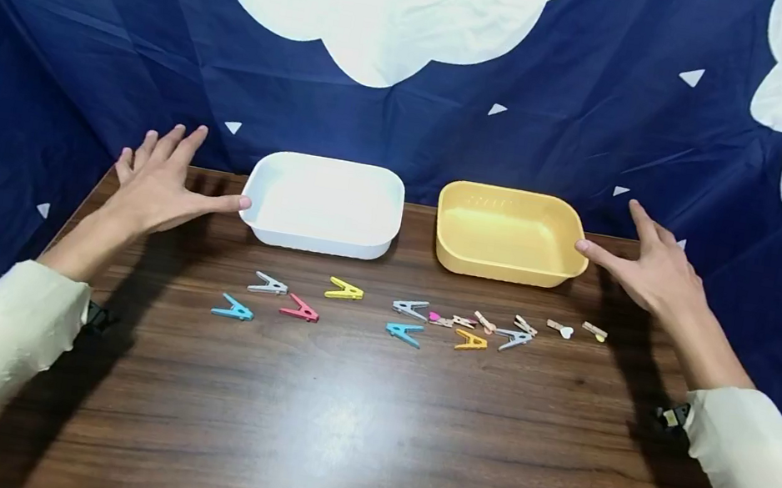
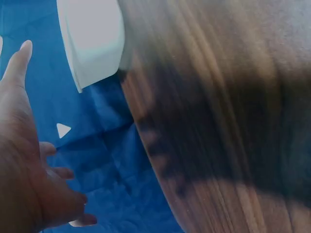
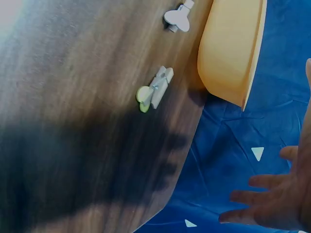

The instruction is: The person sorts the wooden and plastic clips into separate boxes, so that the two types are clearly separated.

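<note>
My left hand (image 1: 160,188) is spread with fingers straight, its thumb tip at the left rim of a white plastic basin (image 1: 318,243). On the other side my right hand (image 1: 656,271) is likewise spread, thumb tip overlapping the right rim of a yellow basin (image 1: 501,271). Neither hand holds anything. Both basins look bare inside. In front of them lie several plastic clothespins, among them a red one (image 1: 301,309), a yellow one (image 1: 344,289) and an orange one (image 1: 471,341). Small wooden clothespins with heart shapes lie toward the right, one with a yellow heart (image 3: 154,90).
The brown wooden table (image 1: 220,421) ends just behind the basins, against a dark blue cloth (image 1: 393,130) with white cloud and triangle prints. More blue cloth hangs at both sides. Shadows of the arms fall across the tabletop.
</note>
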The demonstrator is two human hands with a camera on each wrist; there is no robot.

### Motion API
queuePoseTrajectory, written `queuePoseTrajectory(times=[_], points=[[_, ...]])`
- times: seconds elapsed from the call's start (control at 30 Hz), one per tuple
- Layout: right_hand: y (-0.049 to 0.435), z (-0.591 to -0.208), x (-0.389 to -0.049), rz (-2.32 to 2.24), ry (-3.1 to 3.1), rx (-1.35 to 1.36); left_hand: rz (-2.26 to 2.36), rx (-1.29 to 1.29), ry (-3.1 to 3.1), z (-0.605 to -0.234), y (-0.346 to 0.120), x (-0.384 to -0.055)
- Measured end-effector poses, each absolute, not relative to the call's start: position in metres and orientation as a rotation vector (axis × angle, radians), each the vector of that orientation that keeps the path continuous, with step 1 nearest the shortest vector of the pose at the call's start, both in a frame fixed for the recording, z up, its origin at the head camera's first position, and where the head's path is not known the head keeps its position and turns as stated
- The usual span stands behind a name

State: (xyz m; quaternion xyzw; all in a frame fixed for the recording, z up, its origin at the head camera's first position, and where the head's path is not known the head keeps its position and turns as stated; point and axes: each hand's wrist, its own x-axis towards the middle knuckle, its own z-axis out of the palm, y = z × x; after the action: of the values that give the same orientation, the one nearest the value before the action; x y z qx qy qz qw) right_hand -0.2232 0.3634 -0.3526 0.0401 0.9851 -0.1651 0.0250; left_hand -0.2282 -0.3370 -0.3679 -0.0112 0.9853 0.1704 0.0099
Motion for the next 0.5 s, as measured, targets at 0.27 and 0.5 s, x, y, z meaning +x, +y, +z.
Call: queuePoseTrajectory(times=[0.27, 0.5], points=[[0.361, -0.362, -0.215, -0.552, 3.036, 0.114, 0.641, 0.023, 3.025, -0.381, -0.334, -0.230], [0.362, -0.367, -0.206, -0.584, 3.001, 0.106, 0.752, 0.069, 2.968, -0.385, -0.328, -0.232]])
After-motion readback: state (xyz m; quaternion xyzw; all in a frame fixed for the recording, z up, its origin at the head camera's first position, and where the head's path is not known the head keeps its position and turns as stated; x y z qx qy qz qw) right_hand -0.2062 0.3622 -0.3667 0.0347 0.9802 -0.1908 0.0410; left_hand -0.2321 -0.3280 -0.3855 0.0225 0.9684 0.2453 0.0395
